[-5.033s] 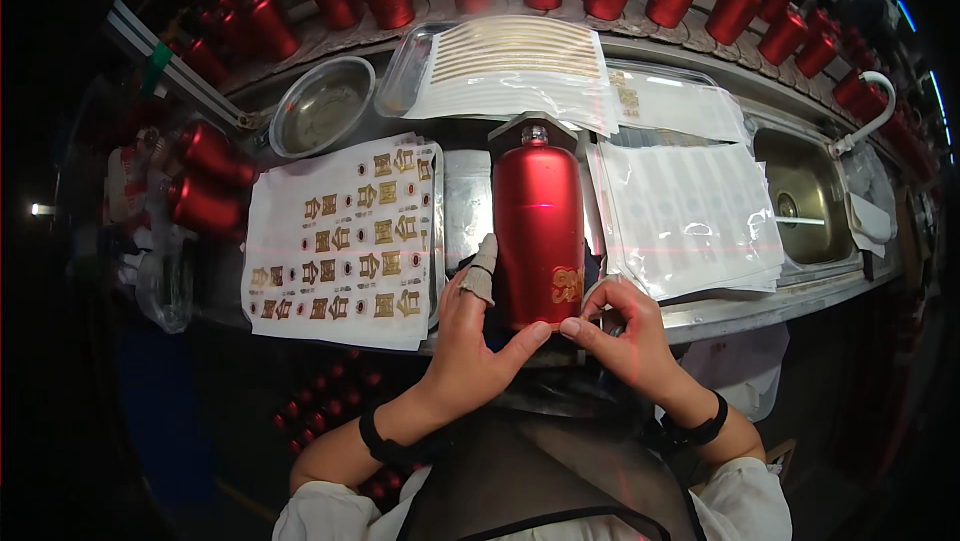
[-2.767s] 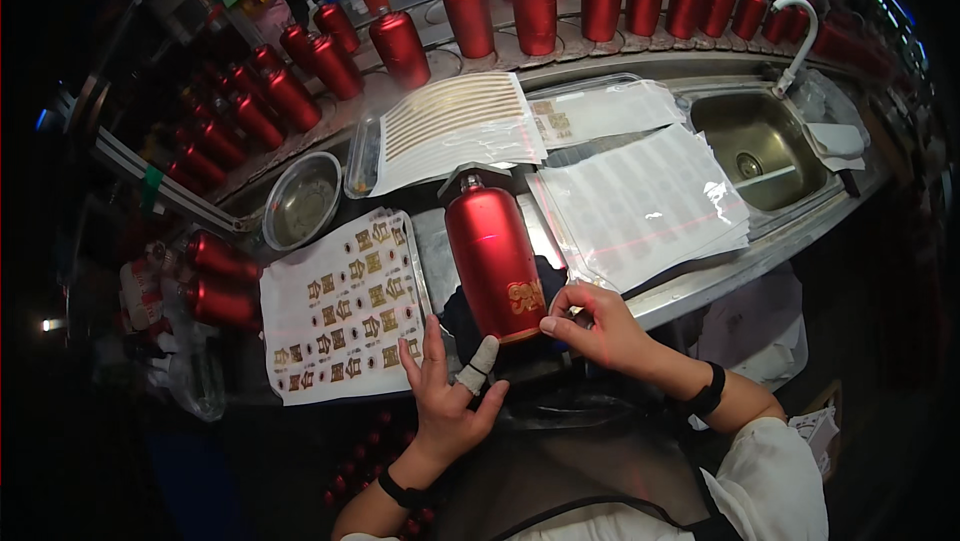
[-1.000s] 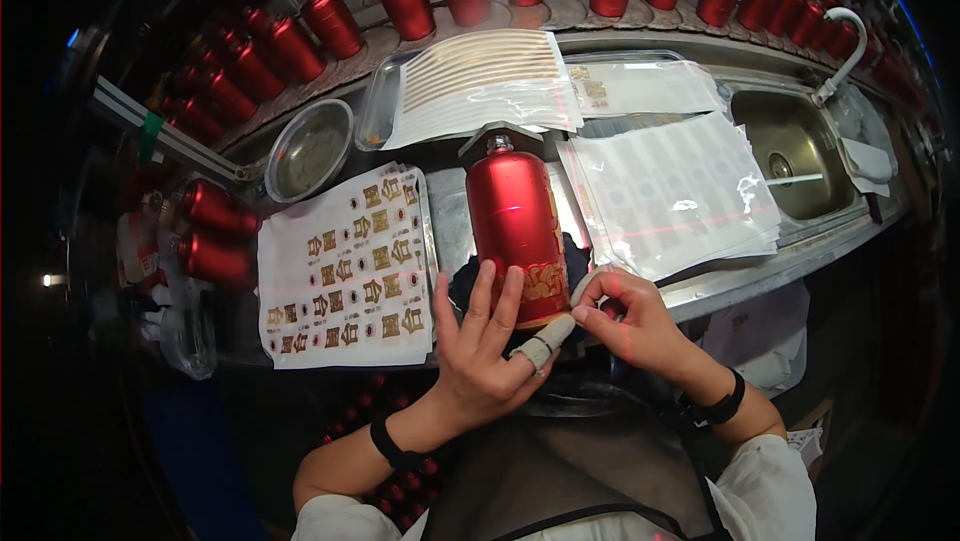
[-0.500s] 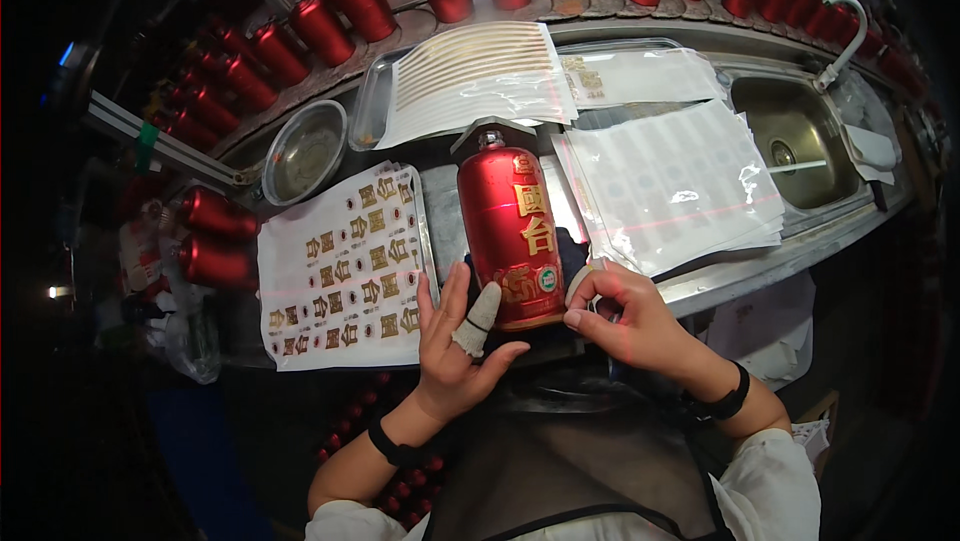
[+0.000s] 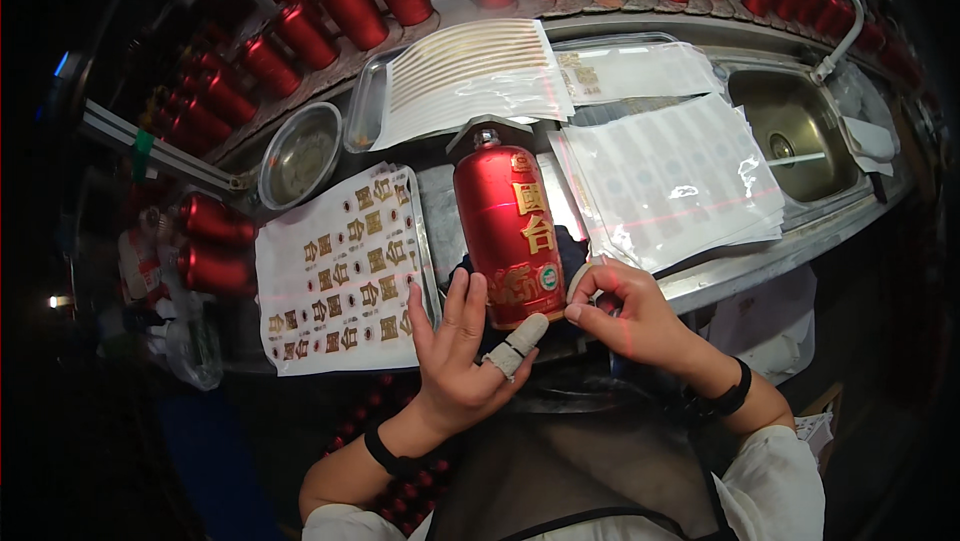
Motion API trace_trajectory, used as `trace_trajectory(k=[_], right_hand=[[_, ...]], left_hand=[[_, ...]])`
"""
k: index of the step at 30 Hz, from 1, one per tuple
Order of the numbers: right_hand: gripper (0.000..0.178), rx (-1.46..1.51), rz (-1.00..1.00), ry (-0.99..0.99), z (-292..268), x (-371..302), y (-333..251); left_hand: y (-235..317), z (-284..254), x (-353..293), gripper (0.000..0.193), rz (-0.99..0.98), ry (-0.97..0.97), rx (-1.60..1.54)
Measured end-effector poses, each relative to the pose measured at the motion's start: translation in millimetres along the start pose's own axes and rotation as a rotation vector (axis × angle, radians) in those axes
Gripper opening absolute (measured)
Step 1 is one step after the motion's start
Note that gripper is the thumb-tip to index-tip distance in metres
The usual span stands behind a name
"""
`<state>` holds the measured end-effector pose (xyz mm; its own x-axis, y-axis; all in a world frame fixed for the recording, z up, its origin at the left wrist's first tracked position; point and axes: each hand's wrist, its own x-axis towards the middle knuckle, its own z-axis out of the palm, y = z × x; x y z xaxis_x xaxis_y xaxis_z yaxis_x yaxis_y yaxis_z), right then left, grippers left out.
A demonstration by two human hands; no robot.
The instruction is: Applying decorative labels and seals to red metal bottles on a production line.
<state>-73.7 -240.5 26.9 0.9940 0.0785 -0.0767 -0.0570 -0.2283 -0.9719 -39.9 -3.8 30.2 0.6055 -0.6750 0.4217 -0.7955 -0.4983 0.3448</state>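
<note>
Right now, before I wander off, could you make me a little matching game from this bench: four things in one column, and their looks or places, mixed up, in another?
Things:
1. bottle with gold characters
2. bowl
3. faucet
4. sheet of gold labels

Looks or places:
A. white and curved, beside the sink
B. white, flat, left of the large bottle
C. round, left of the clear tray
D. red, neck toward the picture's top

Pairs: 1-D, 2-C, 3-A, 4-B
</note>
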Motion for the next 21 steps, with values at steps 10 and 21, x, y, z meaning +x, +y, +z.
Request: trace_trajectory(k=[10,21], right_hand=[[0.01,0.068,0.062,0.006,0,-1,6],[0.012,0.0,-0.085,0.033,1,-2,0]], left_hand=[[-4,21,21,0.074,-0.032,0.137,-0.049],[-15,8,-33,0.045,-0.054,0.003,-0.086]])
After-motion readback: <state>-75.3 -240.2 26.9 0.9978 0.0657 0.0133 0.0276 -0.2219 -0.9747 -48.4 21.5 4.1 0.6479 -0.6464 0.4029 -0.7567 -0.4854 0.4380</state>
